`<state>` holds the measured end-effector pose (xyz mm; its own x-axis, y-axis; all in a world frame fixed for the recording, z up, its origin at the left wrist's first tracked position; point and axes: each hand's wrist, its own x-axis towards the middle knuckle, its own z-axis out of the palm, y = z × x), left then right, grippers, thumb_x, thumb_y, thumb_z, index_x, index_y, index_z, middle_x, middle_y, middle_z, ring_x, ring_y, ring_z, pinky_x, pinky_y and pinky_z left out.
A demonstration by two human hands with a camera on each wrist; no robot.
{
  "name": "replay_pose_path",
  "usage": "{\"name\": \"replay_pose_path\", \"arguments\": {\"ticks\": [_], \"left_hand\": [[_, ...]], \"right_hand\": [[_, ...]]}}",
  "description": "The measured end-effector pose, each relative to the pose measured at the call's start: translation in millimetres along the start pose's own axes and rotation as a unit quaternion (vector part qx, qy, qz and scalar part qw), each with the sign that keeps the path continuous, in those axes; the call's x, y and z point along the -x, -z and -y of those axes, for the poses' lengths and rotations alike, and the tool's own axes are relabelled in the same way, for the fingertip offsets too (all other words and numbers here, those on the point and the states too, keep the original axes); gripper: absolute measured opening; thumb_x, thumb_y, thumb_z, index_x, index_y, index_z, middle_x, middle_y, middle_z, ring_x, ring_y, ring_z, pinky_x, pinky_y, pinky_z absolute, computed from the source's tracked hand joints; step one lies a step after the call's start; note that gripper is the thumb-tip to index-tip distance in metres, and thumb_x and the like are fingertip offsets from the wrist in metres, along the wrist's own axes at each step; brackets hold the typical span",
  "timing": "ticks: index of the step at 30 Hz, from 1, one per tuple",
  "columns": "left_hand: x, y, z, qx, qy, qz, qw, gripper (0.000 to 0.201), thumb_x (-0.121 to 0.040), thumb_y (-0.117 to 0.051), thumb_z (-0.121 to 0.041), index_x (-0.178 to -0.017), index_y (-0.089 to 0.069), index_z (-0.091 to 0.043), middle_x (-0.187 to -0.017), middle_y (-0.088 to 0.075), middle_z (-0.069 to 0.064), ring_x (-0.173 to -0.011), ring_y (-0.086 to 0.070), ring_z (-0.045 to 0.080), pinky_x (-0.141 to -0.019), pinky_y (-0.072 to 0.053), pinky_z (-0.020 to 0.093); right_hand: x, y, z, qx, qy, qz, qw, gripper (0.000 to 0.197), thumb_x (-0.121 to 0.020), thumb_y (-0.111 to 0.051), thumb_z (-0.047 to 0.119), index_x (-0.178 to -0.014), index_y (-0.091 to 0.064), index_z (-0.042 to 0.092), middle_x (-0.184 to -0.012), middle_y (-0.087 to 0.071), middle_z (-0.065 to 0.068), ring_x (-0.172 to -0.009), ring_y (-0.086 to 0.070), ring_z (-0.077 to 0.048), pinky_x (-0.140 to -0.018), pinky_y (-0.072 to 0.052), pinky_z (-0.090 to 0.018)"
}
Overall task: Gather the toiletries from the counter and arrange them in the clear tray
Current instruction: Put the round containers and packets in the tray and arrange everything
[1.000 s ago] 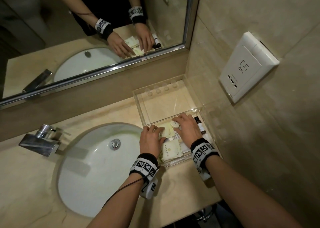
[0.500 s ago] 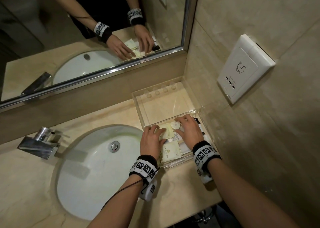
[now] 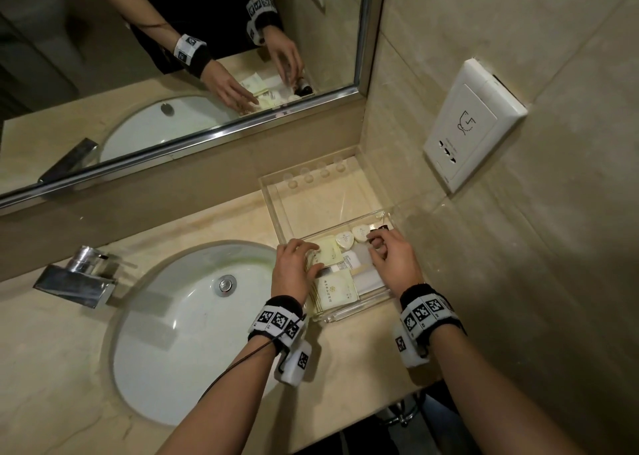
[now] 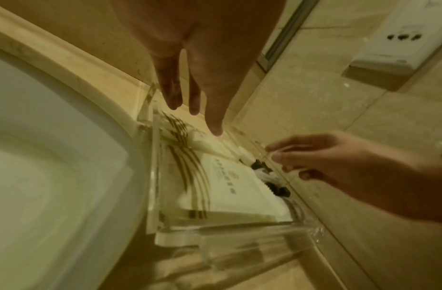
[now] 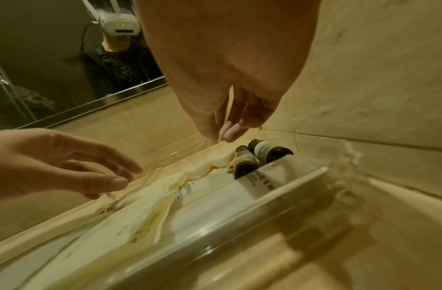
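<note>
Toiletries: sachets [image 3: 337,290] near, round soaps [image 3: 352,237] and dark bottles [image 5: 260,157] far, all in clear tray [image 3: 349,313] on counter [image 3: 363,361]. Left hand [image 3: 292,268] has pulled back, fingers loose. Right hand [image 3: 392,255] has shifted to the bottles, fingers apart, nothing gripped; gathering looks done, just tidying.

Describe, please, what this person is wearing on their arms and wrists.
Both forearms are bare. The left wrist band and right wrist band are black with white panels of square black-and-white markers. A white camera unit hangs under each, and a thin dark cable trails along the left forearm.
</note>
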<state>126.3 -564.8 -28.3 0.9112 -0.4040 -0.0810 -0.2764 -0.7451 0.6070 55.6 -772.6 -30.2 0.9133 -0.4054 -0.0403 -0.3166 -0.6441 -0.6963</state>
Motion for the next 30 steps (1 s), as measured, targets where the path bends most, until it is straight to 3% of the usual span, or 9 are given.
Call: {"name": "replay_pose_path", "arguments": {"ticks": [2, 6, 8, 10, 13, 20, 23, 26, 30], "left_hand": [[6.8, 4.4, 4.3, 0.030, 0.017, -0.017, 0.999, 0.023, -0.078, -0.074, -0.028, -0.096, -0.063, -0.021, -0.101, -0.058, -0.006, -0.100, -0.049, 0.016, -0.085, -0.045, 0.029], [25.3, 6.1, 9.5, 0.053, 0.066, -0.011, 0.996, 0.028, -0.073, -0.078, -0.034, -0.081, -0.054, -0.023, -0.084, -0.053, -0.006, -0.085, -0.050, 0.017, -0.069, -0.047, 0.031], [35.0, 3.3, 7.6, 0.062, 0.064, -0.005, 0.996, 0.029, -0.070, -0.080, -0.033, -0.085, -0.057, -0.025, -0.088, -0.054, -0.007, -0.088, -0.049, 0.016, -0.073, -0.046, 0.029], [43.4, -0.7, 0.1, 0.045, 0.008, 0.036, 0.998, 0.033, -0.072, -0.079, -0.035, -0.101, -0.064, -0.027, -0.107, -0.056, -0.010, -0.102, -0.045, 0.012, -0.086, -0.041, 0.025], [50.6, -10.8, -8.8, -0.021, -0.064, 0.092, 0.993, 0.043, -0.076, -0.074, -0.038, -0.117, -0.064, -0.030, -0.127, -0.055, -0.009, -0.115, -0.042, 0.014, -0.098, -0.039, 0.028], [56.0, -24.5, -13.1, -0.029, -0.031, 0.056, 0.998, 0.044, -0.076, -0.075, -0.036, -0.118, -0.063, -0.027, -0.126, -0.056, -0.007, -0.113, -0.043, 0.017, -0.097, -0.041, 0.029], [51.4, -17.3, -10.5, -0.004, -0.041, 0.028, 0.999, 0.042, -0.077, -0.074, -0.038, -0.115, -0.064, -0.024, -0.118, -0.057, -0.006, -0.109, -0.044, 0.016, -0.093, -0.040, 0.026], [35.6, -6.6, -4.7, -0.007, -0.015, -0.014, 1.000, 0.033, -0.082, -0.071, -0.030, -0.112, -0.064, -0.018, -0.117, -0.057, -0.001, -0.112, -0.045, 0.018, -0.094, -0.040, 0.026], [12.5, 0.2, 1.1, -0.076, -0.048, 0.020, 0.996, 0.036, -0.083, -0.070, -0.021, -0.117, -0.062, -0.013, -0.122, -0.057, 0.004, -0.118, -0.047, 0.024, -0.092, -0.047, 0.034]], "right_hand": [[10.3, 3.1, -1.6, -0.005, -0.018, 0.003, 1.000, 0.020, -0.088, -0.064, 0.008, -0.106, -0.065, 0.016, -0.097, -0.058, 0.004, -0.070, -0.054, -0.002, -0.069, -0.050, -0.016], [33.3, 6.2, -9.9, -0.033, -0.069, 0.006, 0.997, 0.012, -0.087, -0.065, 0.015, -0.099, -0.066, 0.017, -0.089, -0.061, 0.005, -0.073, -0.058, -0.011, -0.072, -0.055, -0.026], [42.4, 6.1, -13.9, -0.031, -0.071, 0.029, 0.997, 0.015, -0.084, -0.069, 0.016, -0.099, -0.066, 0.019, -0.090, -0.061, 0.005, -0.073, -0.058, -0.009, -0.072, -0.054, -0.024], [48.8, 6.1, -14.3, -0.019, -0.064, 0.039, 0.997, 0.020, -0.082, -0.073, 0.016, -0.101, -0.066, 0.020, -0.093, -0.061, 0.005, -0.073, -0.058, -0.008, -0.071, -0.052, -0.019], [56.0, 3.0, -10.2, -0.033, -0.058, 0.042, 0.997, 0.022, -0.081, -0.075, 0.016, -0.101, -0.065, 0.019, -0.095, -0.060, 0.005, -0.074, -0.058, -0.008, -0.071, -0.052, -0.020], [58.6, -3.9, 4.3, -0.029, -0.033, 0.055, 0.998, 0.024, -0.082, -0.074, 0.014, -0.104, -0.063, 0.019, -0.098, -0.058, 0.005, -0.075, -0.055, -0.005, -0.069, -0.046, -0.013], [48.5, -1.6, 14.1, -0.019, -0.040, 0.049, 0.998, 0.025, -0.084, -0.073, 0.018, -0.106, -0.062, 0.020, -0.102, -0.058, 0.006, -0.081, -0.057, -0.006, -0.075, -0.051, -0.020], [31.3, -6.4, 28.0, 0.002, -0.055, 0.098, 0.994, 0.032, -0.083, -0.075, 0.026, -0.110, -0.059, 0.021, -0.103, -0.058, 0.008, -0.086, -0.059, -0.007, -0.080, -0.053, -0.025], [8.3, -18.2, 42.0, -0.028, -0.126, 0.102, 0.986, 0.031, -0.083, -0.075, 0.024, -0.108, -0.061, 0.012, -0.101, -0.065, -0.001, -0.094, -0.063, -0.017, -0.084, -0.054, -0.031]]}}
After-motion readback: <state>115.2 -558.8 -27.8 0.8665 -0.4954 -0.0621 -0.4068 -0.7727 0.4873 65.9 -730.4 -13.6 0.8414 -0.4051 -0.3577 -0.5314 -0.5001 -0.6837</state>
